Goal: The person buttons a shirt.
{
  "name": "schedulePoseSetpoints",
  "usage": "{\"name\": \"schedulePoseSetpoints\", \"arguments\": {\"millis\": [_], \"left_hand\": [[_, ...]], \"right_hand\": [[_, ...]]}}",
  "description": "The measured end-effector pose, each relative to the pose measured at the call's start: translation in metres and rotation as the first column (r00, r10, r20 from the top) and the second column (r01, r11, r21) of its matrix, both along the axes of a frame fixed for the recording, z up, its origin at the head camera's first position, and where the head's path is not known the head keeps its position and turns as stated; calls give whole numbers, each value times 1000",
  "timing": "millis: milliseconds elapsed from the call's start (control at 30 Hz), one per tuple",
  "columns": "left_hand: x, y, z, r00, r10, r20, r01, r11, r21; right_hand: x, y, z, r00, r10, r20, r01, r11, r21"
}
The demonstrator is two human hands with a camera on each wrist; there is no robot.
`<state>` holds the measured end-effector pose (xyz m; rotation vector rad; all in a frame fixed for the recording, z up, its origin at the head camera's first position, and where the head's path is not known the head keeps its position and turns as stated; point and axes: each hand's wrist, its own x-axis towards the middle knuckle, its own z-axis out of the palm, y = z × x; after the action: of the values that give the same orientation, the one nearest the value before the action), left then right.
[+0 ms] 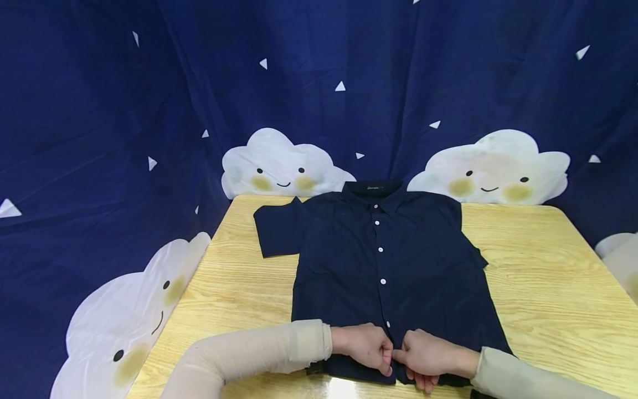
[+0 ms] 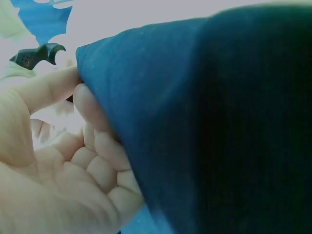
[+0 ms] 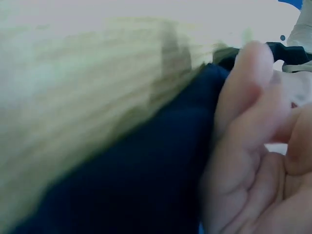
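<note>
A dark navy short-sleeved button shirt (image 1: pixel 339 266) lies front up, its collar at the far side and its white buttons running down the middle. At the bottom of the front opening, my left hand (image 1: pixel 366 346) pinches one edge near the hem. In the left wrist view the cloth (image 2: pixel 146 87) rises beside the thumb and curled fingers of that hand. My right hand (image 1: pixel 431 354) pinches the other front edge, close beside the left. The right wrist view shows a corner of the shirt (image 3: pixel 161 146) against its fingers (image 3: pixel 248 68); the exact contact is partly hidden.
A light wooden table (image 1: pixel 239 277) carries the shirt. Behind and to the left hangs a dark blue curtain (image 1: pixel 299 66) with white triangles and smiling clouds. The shirt's left-side sleeve (image 1: pixel 279 230) is spread outward; the other sleeve (image 1: pixel 476 252) lies closer to the body.
</note>
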<state>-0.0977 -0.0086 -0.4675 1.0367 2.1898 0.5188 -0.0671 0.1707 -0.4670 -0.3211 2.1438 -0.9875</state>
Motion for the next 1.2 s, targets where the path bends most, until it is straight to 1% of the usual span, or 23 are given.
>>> {"name": "schedulePoseSetpoints", "arguments": {"millis": [67,167,233,267,333,367,400,467,533,567,600,667,733,833,900,1033,1133,1200], "left_hand": [[1,0,0,1000,24,11,-24,1000,2],[1,0,-1,999,43,15,-44,999,24],[0,0,-2,999,36,27,-38,998,59],[-1,1,-2,999,22,23,-24,997,80],[-1,1,-4,1000,-20,-3,21,992,121],[-2,2,-5,998,-54,-35,59,988,140],[-2,2,-5,992,-92,-83,104,982,156],[-3,2,-6,974,-151,-171,180,969,170],[-3,2,-7,949,-191,-251,237,956,171],[-4,2,-7,941,-203,-270,254,952,171],[-4,2,-7,939,-209,-273,261,951,169],[-6,1,-7,950,-210,-233,252,953,168],[-8,0,-8,967,-203,-155,229,957,178],[-13,0,-8,979,-196,-54,203,960,191],[-16,-1,-9,979,-202,-6,199,960,199],[-18,-2,-11,972,-233,29,223,954,200],[-18,-3,-14,967,-249,56,231,949,216],[-18,-4,-15,964,-251,87,226,946,232]], "right_hand": [[1,0,1,998,-31,63,32,999,-12],[3,-1,1,991,-65,117,70,997,-42],[3,-1,1,989,-67,131,75,996,-56],[3,-1,1,989,-62,131,71,996,-59],[3,-1,1,992,-41,122,49,997,-64],[3,-1,1,993,-26,115,34,997,-67],[3,-1,1,995,-9,100,16,997,-69],[3,0,0,998,22,63,-18,998,-67],[3,0,0,998,44,38,-42,997,-61],[4,1,-1,998,49,40,-46,997,-60],[4,1,-1,998,50,37,-48,997,-56],[4,2,-1,998,39,52,-36,998,-54],[4,3,-1,998,18,67,-14,998,-64],[4,3,-1,997,-25,79,33,995,-99],[4,2,-2,995,-57,79,66,990,-125],[4,1,-4,992,-113,52,119,984,-136],[4,2,-4,992,-124,39,128,985,-114],[5,2,-2,991,-115,63,121,988,-92]]}}
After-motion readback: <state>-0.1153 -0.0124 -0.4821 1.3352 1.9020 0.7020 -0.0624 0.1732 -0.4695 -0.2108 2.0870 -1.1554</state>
